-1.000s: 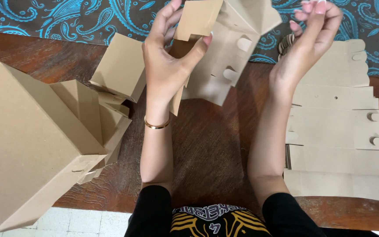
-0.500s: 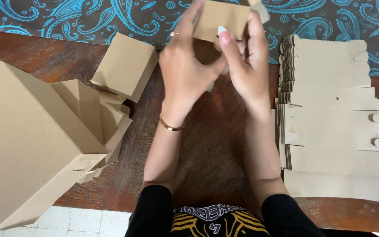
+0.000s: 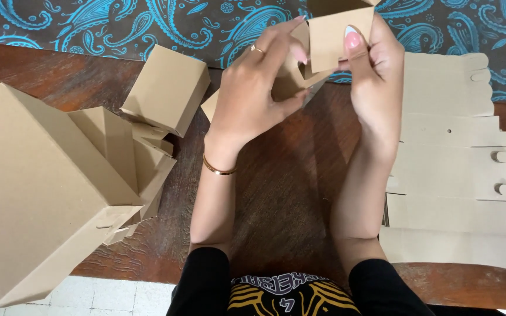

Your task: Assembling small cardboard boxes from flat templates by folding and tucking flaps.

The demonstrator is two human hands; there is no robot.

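Both hands (image 3: 253, 99) have folded the flat cardboard blank (image 3: 335, 38) into what looks box-shaped.

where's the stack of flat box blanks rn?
Head view, right side: the stack of flat blanks lies on the wooden table, just right of the right hand.

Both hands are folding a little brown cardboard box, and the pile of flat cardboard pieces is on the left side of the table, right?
Not quite. Both hands, left hand and right hand, do hold the small brown cardboard box, but the head view shows the pile of flat cardboard pieces on the right side of the wooden table, not the left.
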